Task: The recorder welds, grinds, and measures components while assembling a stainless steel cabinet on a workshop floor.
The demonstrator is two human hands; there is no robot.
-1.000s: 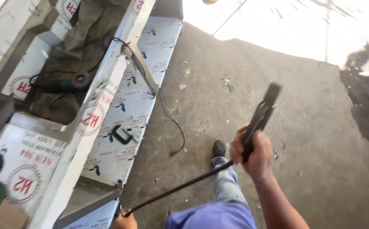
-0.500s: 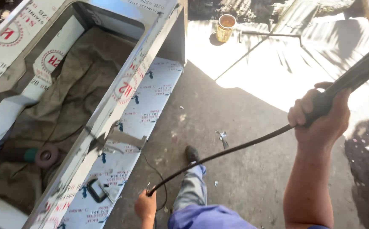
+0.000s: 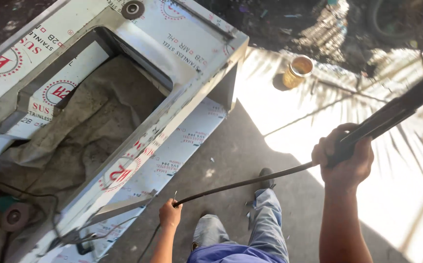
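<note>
My right hand (image 3: 343,158) is clenched in a full fist around the long dark metal bar (image 3: 250,181), high on the right, where the bar thickens into a flat, wider stretch that runs on up and off to the far right. My left hand (image 3: 170,214) is low and near me, its fingers curled shut around the bar's thin lower end, just beside the edge of the steel. The bar sags in a shallow curve between the two grips, over my knees.

To the left lies the large stainless-steel sink unit (image 3: 187,39), tipped on its side and covered in white protective film with red round stamps. Inside its hollow sits crumpled grey-brown cloth (image 3: 90,136), and at the near left a small angle grinder with a green body (image 3: 8,212), its black cable looping by.

The floor (image 3: 231,151) is bare grey concrete, shaded near me and glaring with sunlight on the right. A yellowish open tin can (image 3: 297,71) stands far off in that light. My dark shoe (image 3: 266,176) rests on the floor beneath the bar.
</note>
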